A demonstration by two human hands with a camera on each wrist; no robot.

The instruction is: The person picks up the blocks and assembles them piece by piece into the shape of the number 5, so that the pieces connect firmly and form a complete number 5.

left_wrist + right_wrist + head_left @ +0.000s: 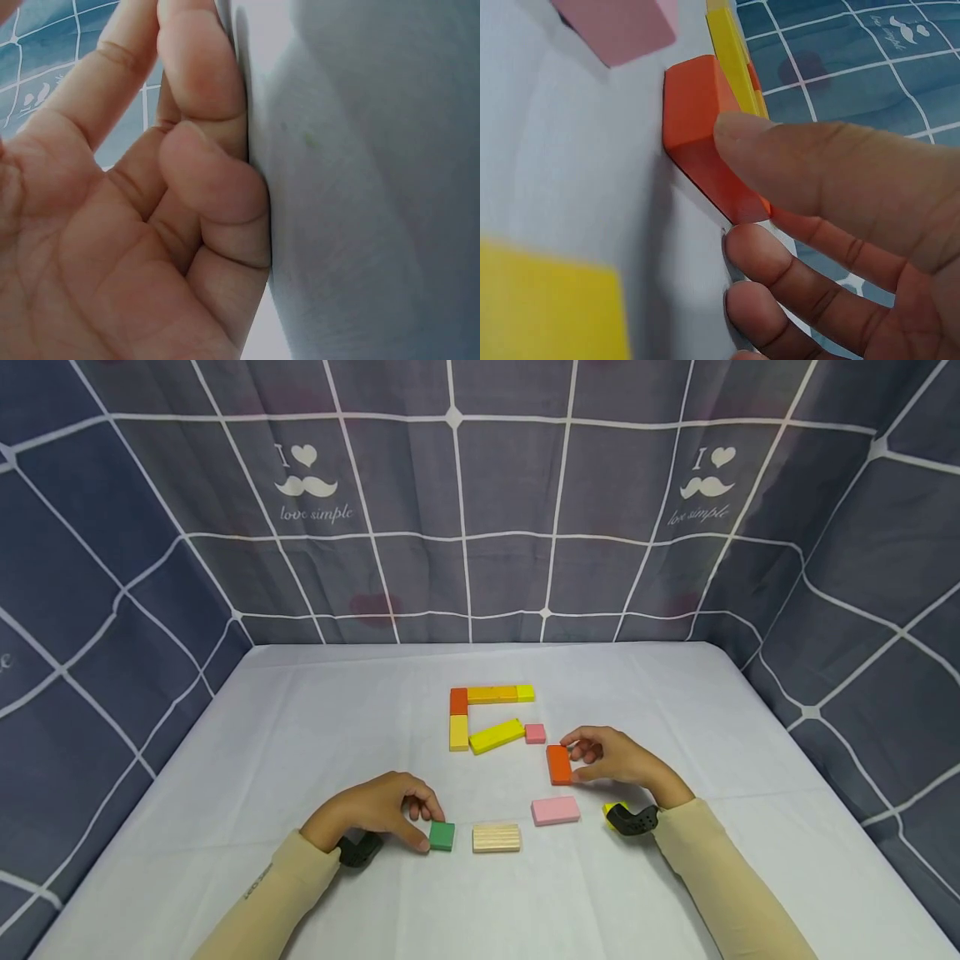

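On the white table, my right hand (611, 755) holds an orange block (558, 765) with the thumb at its near right side and the index finger at its far end. The right wrist view shows the thumb pressed on this orange block (705, 135), the other fingers curled beside it. My left hand (386, 810) pinches a small green block (442, 837) by thumb and index finger at its left and far sides. In the left wrist view, curled fingers (217, 180) rest against the table and the green block is hidden.
Orange-red (458, 702) and yellow blocks (492, 695) form a corner at the back, with a slanted yellow block (497, 737) and small pink block (535, 734) nearby. Nearer lie a ridged wooden block (496, 838), a pink block (556, 811) and a yellow block (608, 810) partly under the right wrist.
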